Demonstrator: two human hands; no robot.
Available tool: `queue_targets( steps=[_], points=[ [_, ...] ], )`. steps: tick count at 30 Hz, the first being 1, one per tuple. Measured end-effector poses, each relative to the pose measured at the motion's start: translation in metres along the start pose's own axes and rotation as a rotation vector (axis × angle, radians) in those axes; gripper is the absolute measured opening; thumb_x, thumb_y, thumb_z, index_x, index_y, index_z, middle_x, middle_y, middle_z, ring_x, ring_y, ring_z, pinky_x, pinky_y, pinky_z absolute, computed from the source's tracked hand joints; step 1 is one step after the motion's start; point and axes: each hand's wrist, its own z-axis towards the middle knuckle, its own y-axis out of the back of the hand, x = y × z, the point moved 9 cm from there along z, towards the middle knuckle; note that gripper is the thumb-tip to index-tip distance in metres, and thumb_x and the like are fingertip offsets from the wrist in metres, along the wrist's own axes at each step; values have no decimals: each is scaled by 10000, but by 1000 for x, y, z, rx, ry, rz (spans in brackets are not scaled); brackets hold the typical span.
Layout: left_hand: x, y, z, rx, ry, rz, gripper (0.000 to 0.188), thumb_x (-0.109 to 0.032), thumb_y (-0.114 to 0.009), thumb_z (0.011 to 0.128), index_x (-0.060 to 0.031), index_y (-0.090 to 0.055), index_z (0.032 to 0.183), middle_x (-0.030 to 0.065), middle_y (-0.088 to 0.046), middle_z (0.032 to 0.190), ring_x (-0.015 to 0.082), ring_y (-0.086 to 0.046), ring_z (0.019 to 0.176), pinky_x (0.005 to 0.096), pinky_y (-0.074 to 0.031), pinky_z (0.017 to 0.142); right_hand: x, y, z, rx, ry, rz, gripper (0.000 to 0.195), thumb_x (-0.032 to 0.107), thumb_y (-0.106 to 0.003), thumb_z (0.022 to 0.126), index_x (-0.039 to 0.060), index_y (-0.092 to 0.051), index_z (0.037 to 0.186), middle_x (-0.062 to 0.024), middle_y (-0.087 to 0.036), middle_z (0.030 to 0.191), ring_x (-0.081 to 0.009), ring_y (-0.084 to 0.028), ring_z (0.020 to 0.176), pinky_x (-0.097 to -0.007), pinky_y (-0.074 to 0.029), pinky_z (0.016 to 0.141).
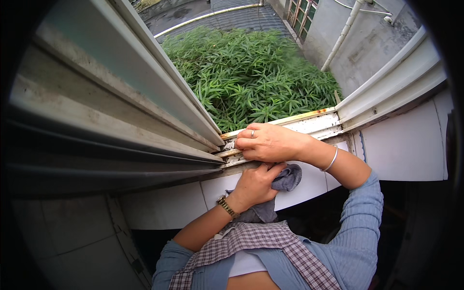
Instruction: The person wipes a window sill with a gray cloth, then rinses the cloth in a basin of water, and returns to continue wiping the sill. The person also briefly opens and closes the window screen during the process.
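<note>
My left hand (255,185), with a watch on its wrist, grips a crumpled grey cloth (287,177) just inside the window sill. Part of the cloth bulges out past the fingers, and more hangs below the palm. Directly above it, my right hand (270,142) rests over the sliding window track (311,125), fingers curled down towards its left end. Its fingertips are hidden, so whether they pinch anything does not show. Dark grime and rust stains mark the white track, mostly along its grooves and outer rail.
On the left stand sliding window panels (119,83) in dirty white frames. The right window jamb (391,87) rises beside the track. White tiles (221,188) cover the inner sill. Outside are leafy green plants (253,76), a corrugated roof (239,18) and a wall pipe (342,36).
</note>
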Motion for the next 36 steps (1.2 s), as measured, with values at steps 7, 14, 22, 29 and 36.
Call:
queue_targets(
  steps=[7,14,22,29,36],
  points=[
    [-1,1,3,74,77,36,500,-165,-729,680,-148,-646,1173,59,-590,890,277,-647,729,375,-550,616,-85,75,-55,-257,-468,-264,212,100,-635,783,146,-704,979,16,-644,863,-194,-634,809,-336,-504,685],
    [-2,1,2,53,60,33,499,-170,-733,680,-139,-642,1169,59,-578,896,277,-647,703,377,-552,602,-65,25,-95,370,-851,-16,41,42,-647,697,39,-681,719,-125,-672,784,-288,-662,814,-380,-537,734],
    [-1,-1,1,82,57,63,529,-136,-716,652,-138,-635,1176,69,-587,939,294,-655,689,396,-560,593,-26,4,-56,264,-769,-78,97,76,-593,769,0,-607,828,-123,-569,897,-261,-577,901,-360,-500,792],
    [0,3,2,49,61,8,548,-142,-726,639,-155,-644,1181,77,-614,987,298,-666,786,394,-571,658,-30,6,-10,74,-518,199,240,58,-620,756,71,-699,982,-65,-572,939,-246,-584,919,-355,-487,787],
    [1,-2,1,67,72,34,574,-133,-727,624,-163,-639,1191,79,-611,981,298,-664,791,394,-571,658,-24,-3,16,-91,-196,43,280,141,-642,742,186,-735,1002,-40,-552,1196,-237,-485,1235,-454,-363,1087]
  ],
)
